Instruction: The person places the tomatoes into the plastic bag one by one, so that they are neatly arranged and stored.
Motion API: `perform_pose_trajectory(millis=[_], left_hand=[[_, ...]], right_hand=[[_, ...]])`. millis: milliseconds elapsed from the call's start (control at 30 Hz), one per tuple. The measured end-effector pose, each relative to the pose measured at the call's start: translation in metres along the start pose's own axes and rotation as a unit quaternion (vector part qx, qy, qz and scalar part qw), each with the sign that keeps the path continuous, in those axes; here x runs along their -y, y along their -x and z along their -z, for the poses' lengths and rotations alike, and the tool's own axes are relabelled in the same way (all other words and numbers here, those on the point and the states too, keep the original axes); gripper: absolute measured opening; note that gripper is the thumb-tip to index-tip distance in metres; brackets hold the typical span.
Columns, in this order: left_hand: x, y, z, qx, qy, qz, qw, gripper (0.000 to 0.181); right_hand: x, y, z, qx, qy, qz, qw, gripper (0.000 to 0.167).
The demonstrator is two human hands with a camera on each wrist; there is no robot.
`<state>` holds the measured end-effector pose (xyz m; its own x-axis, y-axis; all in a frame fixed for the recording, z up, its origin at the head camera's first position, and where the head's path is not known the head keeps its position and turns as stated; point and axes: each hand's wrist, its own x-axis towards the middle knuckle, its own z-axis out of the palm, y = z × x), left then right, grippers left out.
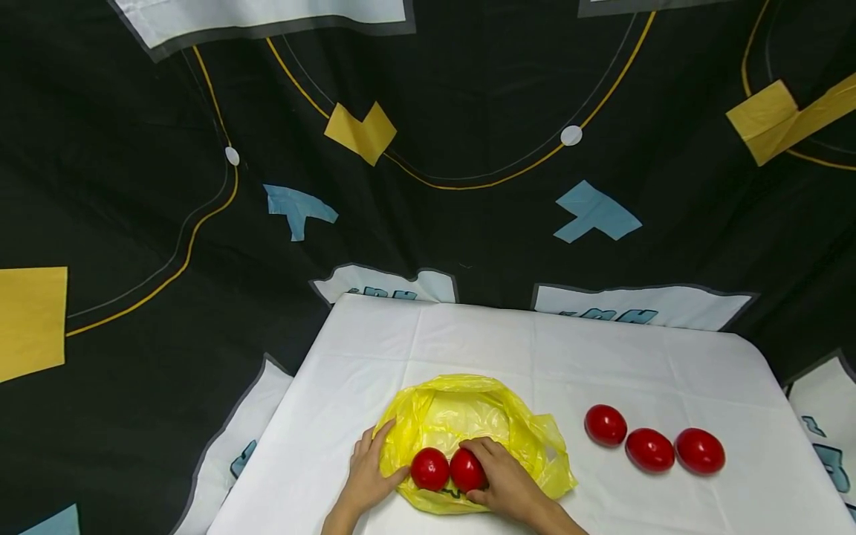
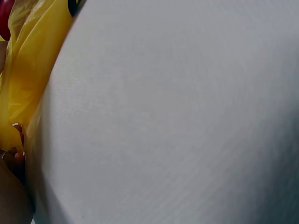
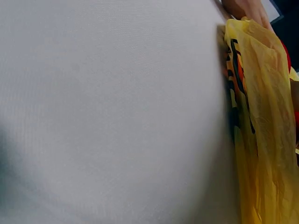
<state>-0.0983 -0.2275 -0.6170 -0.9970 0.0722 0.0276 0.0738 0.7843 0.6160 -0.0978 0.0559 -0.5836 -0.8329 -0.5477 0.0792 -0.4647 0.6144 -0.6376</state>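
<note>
A thin yellow plastic bag [image 1: 468, 412] lies with its mouth spread on the white table. Two glossy red balls sit side by side at its near part: a left ball [image 1: 430, 469] and a right ball [image 1: 467, 469]. My left hand [image 1: 369, 473] holds the bag's left edge, its thumb reaching in near the left ball. With curled fingers on top and the thumb at its near side, my right hand [image 1: 506, 483] grips the right ball. In the left wrist view the bag [image 2: 35, 60] hides most of the hand; the right wrist view shows its side [image 3: 266, 116] with dark print.
Three more rounded red balls lie to the right of the bag: one [image 1: 605, 426], a middle one [image 1: 650, 450] and a right one [image 1: 700, 451]. White cloth covers the table [image 1: 468, 334]. A black patterned curtain [image 1: 455, 238] hangs behind and beside it.
</note>
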Motion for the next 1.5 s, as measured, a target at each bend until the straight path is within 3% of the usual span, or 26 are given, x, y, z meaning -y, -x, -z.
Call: perform_pose_trajectory(millis=[833,1000,1133,1333,1500], left_hand=[[0.000,-0.003,-0.001,-0.009,-0.013,0.003,0.9999,0.084],[0.000,-0.002,-0.001,-0.019,-0.015,-0.009,0.9997,0.084],[-0.001,-0.002,-0.001,-0.014,-0.008,-0.002,0.9999,0.085],[-0.001,0.000,-0.001,0.001,-0.006,0.012,0.9999,0.085],[0.001,-0.001,-0.002,-0.013,-0.005,-0.004,0.9999,0.084]], right_hand=[[0.000,-0.001,-0.004,-0.013,0.004,-0.017,0.9998,0.072],[-0.001,-0.001,-0.005,-0.009,0.005,-0.020,0.9997,0.073],[-0.001,0.000,-0.004,-0.002,0.003,-0.026,0.9997,0.075],[0.002,0.002,0.003,0.013,-0.002,-0.034,0.9993,0.079],[0.005,0.006,0.017,-0.005,-0.005,-0.039,0.9992,0.076]])
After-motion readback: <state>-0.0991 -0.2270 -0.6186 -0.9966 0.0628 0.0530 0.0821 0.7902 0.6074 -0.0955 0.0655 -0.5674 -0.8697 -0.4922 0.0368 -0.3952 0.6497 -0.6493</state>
